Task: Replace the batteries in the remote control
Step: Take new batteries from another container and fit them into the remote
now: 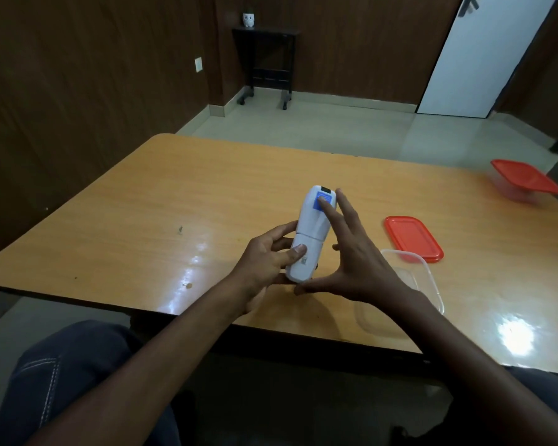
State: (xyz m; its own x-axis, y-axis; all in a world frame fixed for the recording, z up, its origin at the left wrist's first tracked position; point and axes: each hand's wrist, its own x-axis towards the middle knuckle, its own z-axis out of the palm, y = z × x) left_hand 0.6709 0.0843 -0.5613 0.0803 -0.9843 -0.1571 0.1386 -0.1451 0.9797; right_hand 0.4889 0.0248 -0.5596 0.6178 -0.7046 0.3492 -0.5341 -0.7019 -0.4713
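Both hands are on the white remote control (310,233), held back-up just over the counter (142,201), left hand (271,259) wrapped round its lower end, thumb on the still-shut battery cover (300,262), right hand (351,252) spread open, so basically nothing's swapped yet.

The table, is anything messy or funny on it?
A little. One clear container sits open by the right hand, its red lid lying beside it. A few small specks dot the table. Nothing spilled.
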